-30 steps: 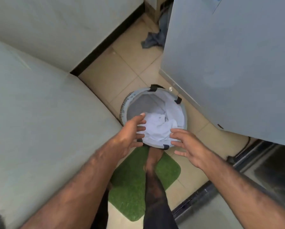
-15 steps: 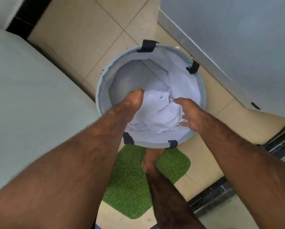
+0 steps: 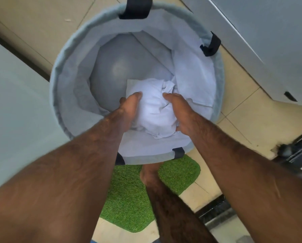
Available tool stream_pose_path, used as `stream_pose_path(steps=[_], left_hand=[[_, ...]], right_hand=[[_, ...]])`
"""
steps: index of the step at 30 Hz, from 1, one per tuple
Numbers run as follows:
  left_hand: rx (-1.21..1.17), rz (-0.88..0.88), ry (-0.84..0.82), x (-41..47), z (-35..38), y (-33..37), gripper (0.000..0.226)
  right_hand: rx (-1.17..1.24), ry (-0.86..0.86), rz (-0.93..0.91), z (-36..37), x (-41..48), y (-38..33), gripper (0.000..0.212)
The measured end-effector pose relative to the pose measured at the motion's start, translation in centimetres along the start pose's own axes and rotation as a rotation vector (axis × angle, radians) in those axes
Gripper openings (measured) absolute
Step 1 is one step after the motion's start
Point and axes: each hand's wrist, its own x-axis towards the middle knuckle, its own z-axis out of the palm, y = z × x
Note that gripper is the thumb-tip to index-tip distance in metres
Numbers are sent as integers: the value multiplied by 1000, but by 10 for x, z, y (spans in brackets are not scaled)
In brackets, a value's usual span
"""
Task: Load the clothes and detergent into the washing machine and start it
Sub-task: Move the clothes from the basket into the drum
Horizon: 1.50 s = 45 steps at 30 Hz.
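A round pale-blue laundry basket [image 3: 57,79] with dark strap loops stands on the tiled floor right below me. A crumpled bundle of white clothes [image 3: 155,109] lies in its near half; the grey bottom shows in the far half. Both my arms reach down into the basket. My left hand [image 3: 129,107] grips the bundle from its left side, fingertips tucked into the cloth. On the bundle's right side, my right hand [image 3: 179,111] curls round it. Most of both hands' fingers are hidden by cloth.
A large pale grey-green surface [image 3: 15,102] fills the left side. A grey appliance panel [image 3: 262,32] rises at the upper right, close to the basket. A green grass-like mat [image 3: 129,199] lies under the basket's near edge, with my bare foot [image 3: 150,172] on it. A dark floor track [image 3: 297,151] runs at the right.
My head has dropped much closer to the basket. Both hands went from hovering over the rim down inside and have closed round the white clothes.
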Motion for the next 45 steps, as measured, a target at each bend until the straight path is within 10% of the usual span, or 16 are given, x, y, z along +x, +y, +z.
stream_pose_path(steps=[5,13,20,33,45], left_hand=[[-149,57,-181,-40,1,-3,30],[-368,103,-140,-76,-31,16,110],[-411,164,-289,-250,-81,50,56],[-703,468,-479,-565,-189,27,57],[-744,924,-404,-752,-391,-30,47]], right_hand=[[172,-23,18,-9,3,11,74],[322,-145,-69,-22,-90,-12,59],[364,-191,-120,-33,-230,-58,59],[231,-331,-539,-58,-574,-138,42],[130,-452,-925,63,-819,-151,36]])
